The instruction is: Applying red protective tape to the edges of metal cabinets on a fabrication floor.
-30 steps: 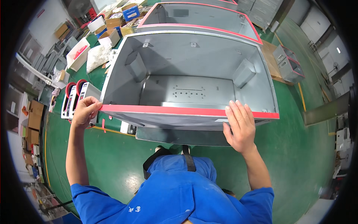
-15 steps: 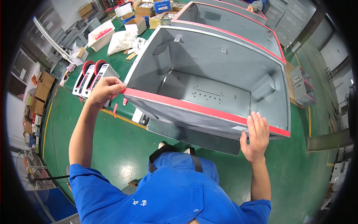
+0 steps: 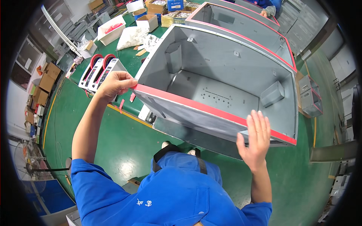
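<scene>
A large grey metal box [image 3: 211, 64], open at the top, stands in front of me with its perforated bottom panel showing. Red tape [image 3: 192, 107] runs along its near top edge from corner to corner. At the left corner my left hand [image 3: 113, 84] is closed, thumb and forefinger pinching the tape's end. Toward the right end, my right hand [image 3: 256, 141] is flat with fingers stretched over the tape, holding nothing; whether its palm presses on the box is hard to tell.
Two white tape dispensers [image 3: 98, 73] with red rolls stand on the green table [image 3: 126, 64], left of the box. Behind them are a white bin [image 3: 111, 32] and small cartons [image 3: 147, 22]. Another red-edged box [image 3: 241, 26] stands beyond; a co-worker's hand [image 3: 268, 12] is at the far end.
The whole view has shifted, so the box sits further right. My right hand has slid slightly left along the taped edge. My left hand still pinches at the corner.
</scene>
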